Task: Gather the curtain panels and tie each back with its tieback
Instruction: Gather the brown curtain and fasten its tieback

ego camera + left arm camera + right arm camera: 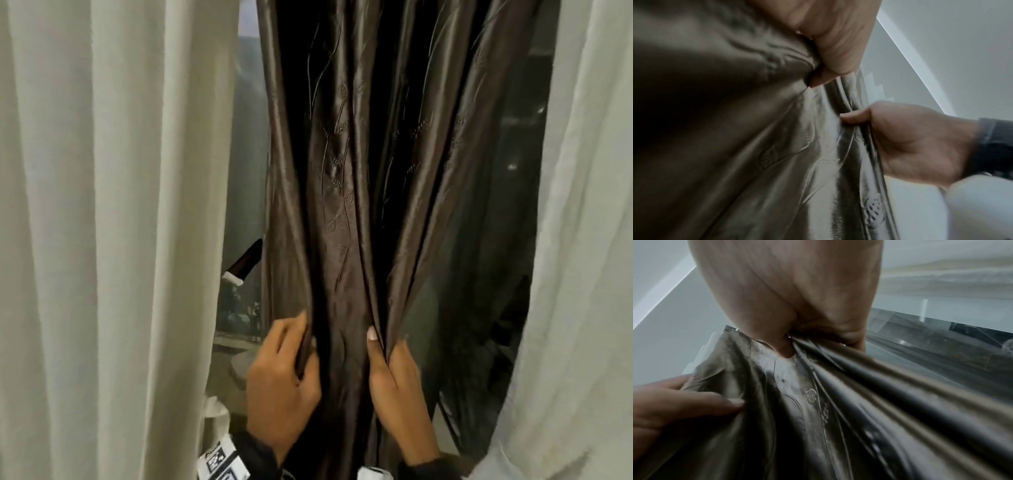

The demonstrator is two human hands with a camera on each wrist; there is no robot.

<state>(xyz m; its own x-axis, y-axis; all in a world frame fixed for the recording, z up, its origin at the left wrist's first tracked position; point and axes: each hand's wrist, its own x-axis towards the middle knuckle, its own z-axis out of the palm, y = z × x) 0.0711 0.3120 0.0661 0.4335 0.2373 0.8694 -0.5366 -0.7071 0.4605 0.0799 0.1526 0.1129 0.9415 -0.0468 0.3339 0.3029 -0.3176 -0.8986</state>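
A person's left hand and right hand, each grip clamped on folds of the dark brown satin curtain panel hanging between cream drapes, are mid-gather; next, likely, reaching the tieback dangling at left.

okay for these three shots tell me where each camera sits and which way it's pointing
Head: worn on the head, facing forward and down at the shiny dark brown embossed curtain between white sheer curtains; left hand and right hand show.
Left wrist: looks along the left hand up the fabric; right hand enters.
Right wrist: looks along the right hand; left hand at the edge.
Shared: all show both hands gripping the brown curtain.
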